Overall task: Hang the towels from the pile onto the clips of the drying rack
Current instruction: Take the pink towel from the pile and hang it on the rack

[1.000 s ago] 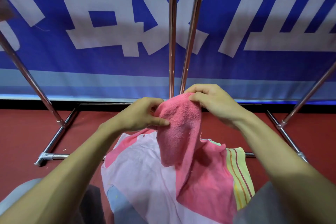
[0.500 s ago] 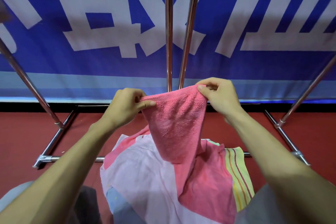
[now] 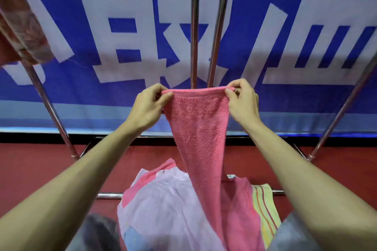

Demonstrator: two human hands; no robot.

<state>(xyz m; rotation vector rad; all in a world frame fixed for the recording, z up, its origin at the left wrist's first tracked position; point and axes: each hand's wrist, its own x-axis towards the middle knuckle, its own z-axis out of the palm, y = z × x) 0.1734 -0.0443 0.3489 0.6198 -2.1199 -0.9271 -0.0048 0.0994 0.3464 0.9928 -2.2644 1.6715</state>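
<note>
Raised and spread wider than a moment ago, the left hand [image 3: 150,106] and right hand [image 3: 241,101] pinch the pink towel [image 3: 199,128] by its top corners, its tail trailing onto the pile [image 3: 163,206], ready for clipping.

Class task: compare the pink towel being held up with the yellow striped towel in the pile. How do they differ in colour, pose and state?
The pink towel is plain; the yellow striped towel carries red lines. The pink towel hangs stretched between the left hand and right hand; the yellow striped towel lies untouched, partly covered. Both look like cloth.
</note>
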